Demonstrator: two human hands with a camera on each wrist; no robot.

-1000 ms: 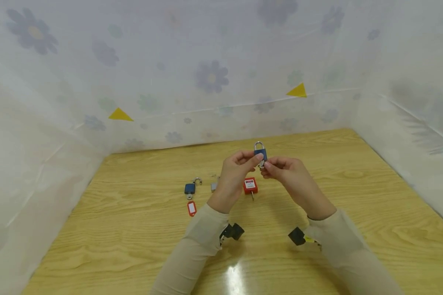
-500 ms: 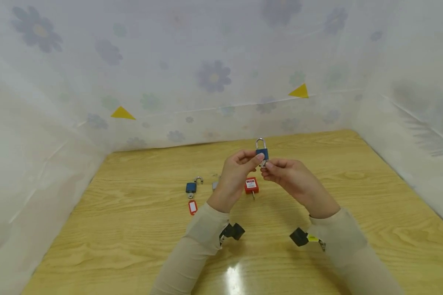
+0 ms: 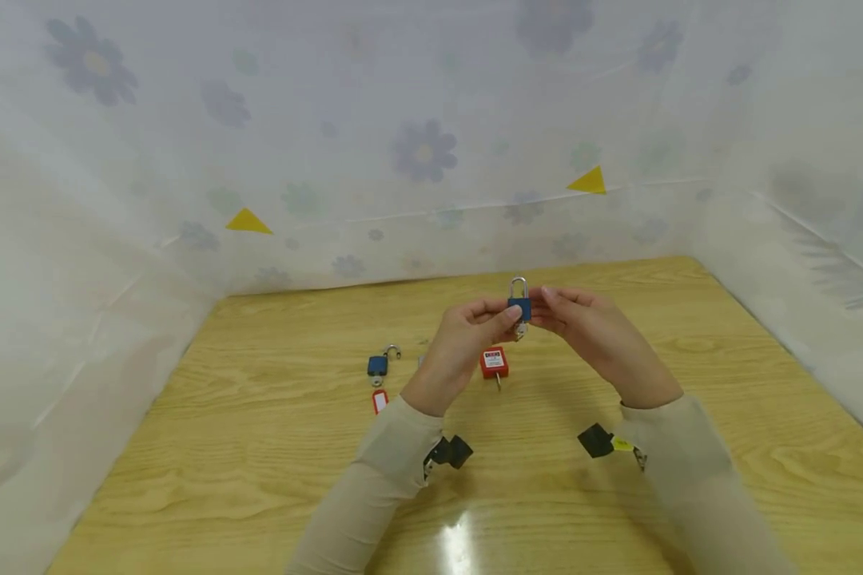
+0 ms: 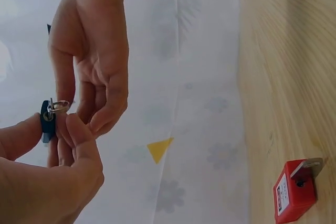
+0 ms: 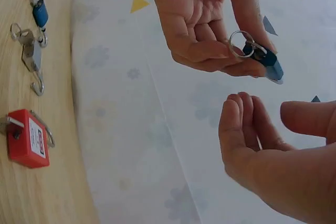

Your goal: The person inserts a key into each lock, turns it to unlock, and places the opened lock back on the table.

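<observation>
My left hand (image 3: pixel 507 313) pinches a small blue padlock (image 3: pixel 519 307) upright above the table, its silver shackle closed on top. A key ring (image 5: pixel 242 41) with a key hangs at the lock's underside. In the right wrist view the padlock (image 5: pixel 266 59) sits between my left thumb and fingers. My right hand (image 3: pixel 550 299) hovers just right of the lock with its fingers loosely curled and thumb apart, holding nothing. The left wrist view shows the lock (image 4: pixel 47 121) in my left hand (image 4: pixel 58 135), with my right hand (image 4: pixel 94 114) close beside it.
On the wooden table (image 3: pixel 259 447) lie a red padlock (image 3: pixel 494 362), a blue padlock with an open shackle (image 3: pixel 379 364) and a red key tag (image 3: pixel 379 399). A silver padlock (image 5: pixel 32 59) lies between them. Flower-print sheets wall in three sides.
My right hand has let go of the key under the blue padlock and risen to the lock's right side. Both hands have drifted slightly to the right.
</observation>
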